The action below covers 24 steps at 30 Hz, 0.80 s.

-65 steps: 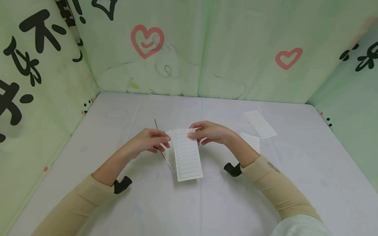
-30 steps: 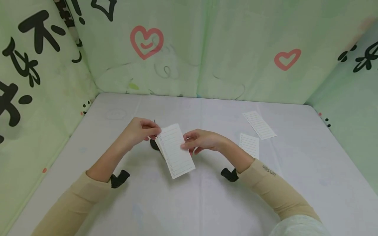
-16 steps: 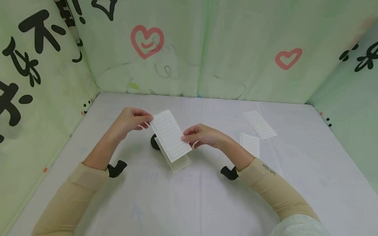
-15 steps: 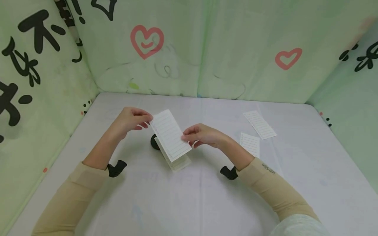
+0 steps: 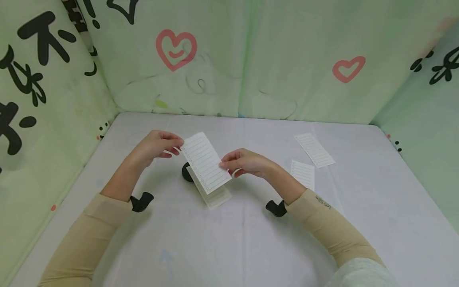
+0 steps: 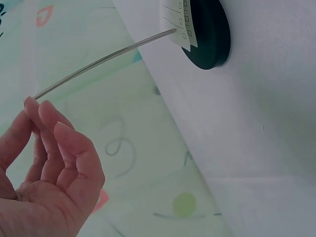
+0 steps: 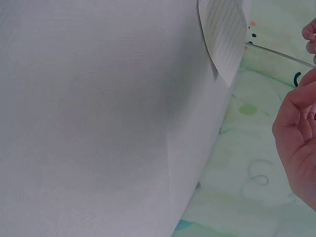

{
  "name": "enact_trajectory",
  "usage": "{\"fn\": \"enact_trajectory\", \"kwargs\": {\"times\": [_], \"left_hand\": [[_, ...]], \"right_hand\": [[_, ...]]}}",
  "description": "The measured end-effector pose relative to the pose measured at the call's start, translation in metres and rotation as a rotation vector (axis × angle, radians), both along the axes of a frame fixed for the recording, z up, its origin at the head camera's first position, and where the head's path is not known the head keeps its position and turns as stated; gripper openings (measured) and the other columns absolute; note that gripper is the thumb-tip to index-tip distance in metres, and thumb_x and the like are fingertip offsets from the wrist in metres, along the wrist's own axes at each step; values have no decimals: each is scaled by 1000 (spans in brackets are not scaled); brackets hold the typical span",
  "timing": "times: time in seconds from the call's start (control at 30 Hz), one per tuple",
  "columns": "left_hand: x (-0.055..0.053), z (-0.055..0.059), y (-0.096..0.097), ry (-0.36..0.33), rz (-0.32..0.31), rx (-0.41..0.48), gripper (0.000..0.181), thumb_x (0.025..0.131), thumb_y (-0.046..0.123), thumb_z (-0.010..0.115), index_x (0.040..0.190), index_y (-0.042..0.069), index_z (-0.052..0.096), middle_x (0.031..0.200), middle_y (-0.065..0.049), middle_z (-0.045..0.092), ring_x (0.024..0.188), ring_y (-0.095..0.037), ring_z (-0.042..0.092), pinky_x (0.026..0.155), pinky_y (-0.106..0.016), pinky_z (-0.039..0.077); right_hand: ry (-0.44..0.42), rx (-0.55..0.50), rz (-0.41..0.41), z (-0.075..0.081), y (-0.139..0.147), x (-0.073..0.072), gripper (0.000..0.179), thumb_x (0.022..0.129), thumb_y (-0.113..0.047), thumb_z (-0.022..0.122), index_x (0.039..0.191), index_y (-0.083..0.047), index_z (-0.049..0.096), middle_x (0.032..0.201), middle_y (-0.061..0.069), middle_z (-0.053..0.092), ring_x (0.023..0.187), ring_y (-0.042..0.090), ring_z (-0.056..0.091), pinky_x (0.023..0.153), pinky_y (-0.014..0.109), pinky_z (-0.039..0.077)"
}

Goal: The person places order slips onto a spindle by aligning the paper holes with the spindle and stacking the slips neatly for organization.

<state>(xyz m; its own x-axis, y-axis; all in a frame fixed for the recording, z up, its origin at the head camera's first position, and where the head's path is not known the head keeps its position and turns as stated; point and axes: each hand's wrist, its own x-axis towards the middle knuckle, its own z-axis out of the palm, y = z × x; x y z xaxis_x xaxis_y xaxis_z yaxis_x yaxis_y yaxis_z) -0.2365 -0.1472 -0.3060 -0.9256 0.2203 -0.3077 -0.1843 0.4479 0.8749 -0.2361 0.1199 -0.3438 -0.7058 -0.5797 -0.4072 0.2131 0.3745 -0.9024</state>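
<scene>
A checklist card (image 5: 206, 163) printed with ruled lines and small boxes slants between my hands. My left hand (image 5: 157, 144) pinches its upper left corner, while my right hand (image 5: 247, 162) pinches its right edge lower down. Beneath is a bill spike with a round black base (image 5: 186, 172); more cards (image 5: 216, 198) lie low on it, partly covered by the held one. The left wrist view shows its metal rod (image 6: 106, 60) running from those lower cards to my left fingertips. From the head, the rod is hidden behind the held card.
Two loose checklist cards lie on the white-covered table to the right: one farther back (image 5: 315, 150), one nearer (image 5: 303, 174) and partly behind my right forearm. Green printed curtains (image 5: 287, 59) stand along the table's back and sides.
The card has travelled left and away from me and tilted. My left hand has moved up to its corner, and the lower cards on the spike now show. The last half second brings hardly any motion.
</scene>
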Motion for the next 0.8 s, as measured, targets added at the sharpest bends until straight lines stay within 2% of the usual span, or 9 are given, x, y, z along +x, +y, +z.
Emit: {"fn": "enact_trajectory", "kwargs": {"times": [0.5,0.8], "left_hand": [[-9,-4,2,-13,20,30,37,92,20,55,118,-6,51,84,3,61,74,-9,60,76,-28,47],[-11,-5,5,-26,33,51,38,93,21,53,120,-6,51,88,1,60,74,-8,60,75,-26,47]], "right_hand": [[-28,-1,-22,3,-1,-2,15,90,-16,57,97,-3,61,79,-1,64,71,16,53,64,26,42],[-37,-9,-27,0,0,-4,15,91,-16,57,98,-3,60,80,-1,64,70,15,53,63,25,42]]}}
